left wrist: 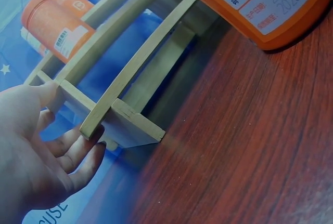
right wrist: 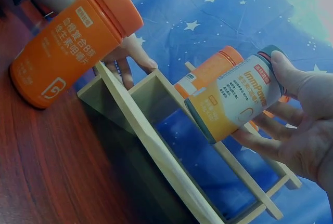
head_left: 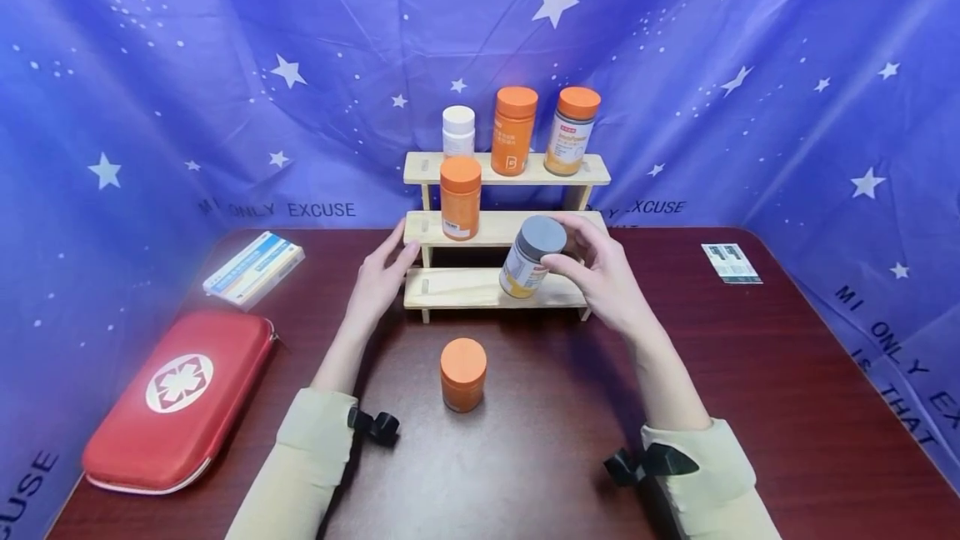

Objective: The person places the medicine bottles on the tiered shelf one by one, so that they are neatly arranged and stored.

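My right hand (head_left: 609, 280) holds a grey-lidded supplement bottle (head_left: 523, 272), thumb on one side and fingers on the other. The bottle tilts, in front of the middle and bottom tiers of a three-tier wooden display shelf (head_left: 453, 290); in the right wrist view its label (right wrist: 244, 94) is white and orange. At the shelf's left end my left hand (head_left: 378, 277) grips the frame; the left wrist view shows the thumb by the middle board and fingers around the lower board's end. One orange bottle (head_left: 461, 200) stands on the middle tier's left.
On the top tier stand a white bottle (head_left: 458, 130), an orange bottle (head_left: 514, 132) and an orange-lidded grey bottle (head_left: 572, 133). Another orange bottle (head_left: 463, 375) stands on the table before the shelf. A red first-aid case (head_left: 180, 398) and medicine boxes (head_left: 255, 267) lie left, a blister pack (head_left: 731, 263) right.
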{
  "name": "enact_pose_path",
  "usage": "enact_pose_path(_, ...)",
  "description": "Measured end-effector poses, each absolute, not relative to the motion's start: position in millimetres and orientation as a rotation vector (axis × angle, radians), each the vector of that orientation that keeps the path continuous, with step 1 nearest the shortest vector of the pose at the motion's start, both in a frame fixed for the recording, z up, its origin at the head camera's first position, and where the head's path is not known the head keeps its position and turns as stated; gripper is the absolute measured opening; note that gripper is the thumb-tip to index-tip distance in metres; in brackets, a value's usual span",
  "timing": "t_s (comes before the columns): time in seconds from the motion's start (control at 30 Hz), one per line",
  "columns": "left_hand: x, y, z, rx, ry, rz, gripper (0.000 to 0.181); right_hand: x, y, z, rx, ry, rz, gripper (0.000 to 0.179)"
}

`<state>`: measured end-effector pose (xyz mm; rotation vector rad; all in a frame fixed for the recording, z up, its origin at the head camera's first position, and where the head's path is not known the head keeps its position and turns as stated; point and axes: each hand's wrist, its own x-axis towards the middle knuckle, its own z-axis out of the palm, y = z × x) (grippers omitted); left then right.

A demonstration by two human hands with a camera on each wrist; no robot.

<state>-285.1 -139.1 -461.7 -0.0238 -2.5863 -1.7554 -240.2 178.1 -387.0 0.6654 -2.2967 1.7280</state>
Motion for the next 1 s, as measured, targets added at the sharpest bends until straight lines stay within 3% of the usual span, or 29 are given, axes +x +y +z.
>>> enact_pose_path(0.47,-285,-137,-463,-0.039,-2.574,-1.776,0.066,-273,173,-366,0.585,-2.299,1.774,0.046)
enact_pose_path(1.0,-286,-138,-462,-0.055,-2.573,-1.764,0.066,-303,158,-352,0.530,-2.390,1.686,0.051)
